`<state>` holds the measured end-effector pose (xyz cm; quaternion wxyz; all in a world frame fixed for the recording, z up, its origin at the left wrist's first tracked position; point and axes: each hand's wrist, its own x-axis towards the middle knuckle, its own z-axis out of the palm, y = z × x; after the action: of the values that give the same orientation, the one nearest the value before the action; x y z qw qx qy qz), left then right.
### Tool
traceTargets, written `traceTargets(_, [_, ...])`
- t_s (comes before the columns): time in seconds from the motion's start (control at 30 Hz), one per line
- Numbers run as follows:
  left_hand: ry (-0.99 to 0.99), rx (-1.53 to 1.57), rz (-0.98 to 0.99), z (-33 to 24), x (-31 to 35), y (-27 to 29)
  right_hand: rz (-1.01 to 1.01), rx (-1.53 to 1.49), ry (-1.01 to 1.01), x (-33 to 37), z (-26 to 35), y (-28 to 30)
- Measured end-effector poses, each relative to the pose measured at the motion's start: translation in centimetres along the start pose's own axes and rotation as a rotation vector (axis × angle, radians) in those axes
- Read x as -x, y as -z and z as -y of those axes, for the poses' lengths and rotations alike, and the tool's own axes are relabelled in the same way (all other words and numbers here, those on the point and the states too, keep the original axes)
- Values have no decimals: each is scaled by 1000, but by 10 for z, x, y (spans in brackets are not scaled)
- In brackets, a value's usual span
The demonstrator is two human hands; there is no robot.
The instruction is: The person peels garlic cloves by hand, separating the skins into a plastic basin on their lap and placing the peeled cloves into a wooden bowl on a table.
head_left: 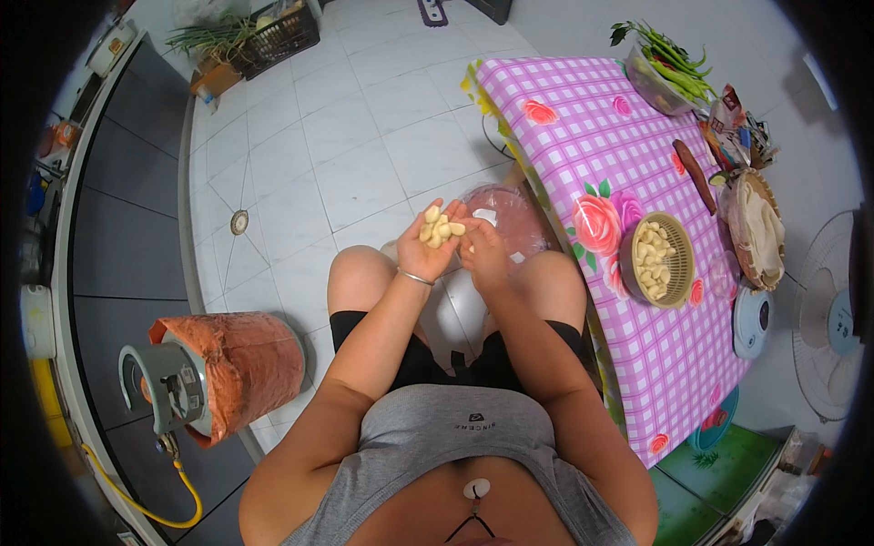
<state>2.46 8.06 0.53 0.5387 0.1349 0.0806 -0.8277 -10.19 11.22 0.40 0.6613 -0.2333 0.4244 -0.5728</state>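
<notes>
Several peeled garlic cloves point(439, 229) lie heaped in my left hand point(428, 257), which is cupped palm up above my knees. My right hand point(487, 255) is close beside it, fingers bent and pinched together at a clove point(458, 228) on the heap's right edge. Part of that grip is hidden by my own fingers. On the table to my right, a round tan plastic basket point(685, 264) holds more peeled cloves point(652, 259). Below my hands, between my knees and the table, is a reddish, plastic-looking basin or bag point(514, 223), partly covered.
The table has a pink checked cloth point(546, 136). On it are a bowl of green peppers point(665, 82), a brown elongated root point(695, 177) and a cloth-lined basket point(756, 227). An orange-wrapped gas cylinder point(246, 373) with a yellow hose stands at my left. A fan point(824, 318) is far right.
</notes>
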Motion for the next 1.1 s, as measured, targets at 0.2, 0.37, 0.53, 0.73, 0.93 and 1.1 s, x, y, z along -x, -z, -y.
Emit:
traceTargets(0.2, [-19, -50, 0, 1, -3, 6, -15, 85, -6, 1, 9, -10])
traceTargets(0.37, [-16, -80, -33, -7, -2, 15, 70, 650, 457, 0, -12, -5])
traceTargets(0.53, [-32, -128, -22, -35, 28, 25, 210, 670, 371, 10, -16, -24])
traceTargets(0.73, [-53, -1, 14, -72, 49, 51, 232, 681, 209, 18, -4, -33])
traceTargets(0.93, [-224, 115, -120, -91, 71, 47, 89, 530, 155, 15, 2, -31])
traceTargets(1.1, [-299, 176, -121, -126, 77, 46, 50, 499, 65, 11, 6, -24])
